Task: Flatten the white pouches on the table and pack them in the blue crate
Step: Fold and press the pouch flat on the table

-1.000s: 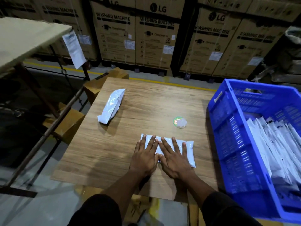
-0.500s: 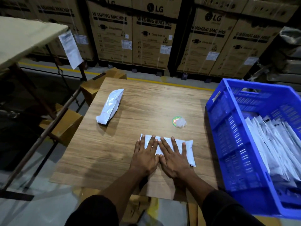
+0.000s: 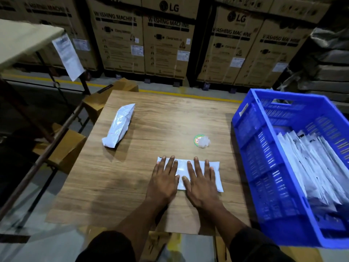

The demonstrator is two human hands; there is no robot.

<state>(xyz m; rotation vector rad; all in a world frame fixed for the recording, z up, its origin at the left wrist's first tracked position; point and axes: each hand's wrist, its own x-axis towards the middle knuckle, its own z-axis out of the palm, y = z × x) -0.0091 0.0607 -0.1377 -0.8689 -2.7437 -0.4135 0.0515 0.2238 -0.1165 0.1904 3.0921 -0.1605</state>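
A white pouch (image 3: 198, 173) is pressed flat at the near middle of the wooden table (image 3: 160, 120) by the left hand (image 3: 164, 180) and right hand (image 3: 202, 183), palms down, fingers spread, nothing grasped. A second, puffed pouch (image 3: 118, 125) lies well apart at far left. The blue crate (image 3: 251, 152), holding stacked pouches (image 3: 311, 163), stands at right.

A worker is wearing dark, near-black sleeves pushed up above the forearms, leaving both bare; the left hand (image 3: 164, 181) and right hand (image 3: 202, 183) are showing no gloves, rings or watch.
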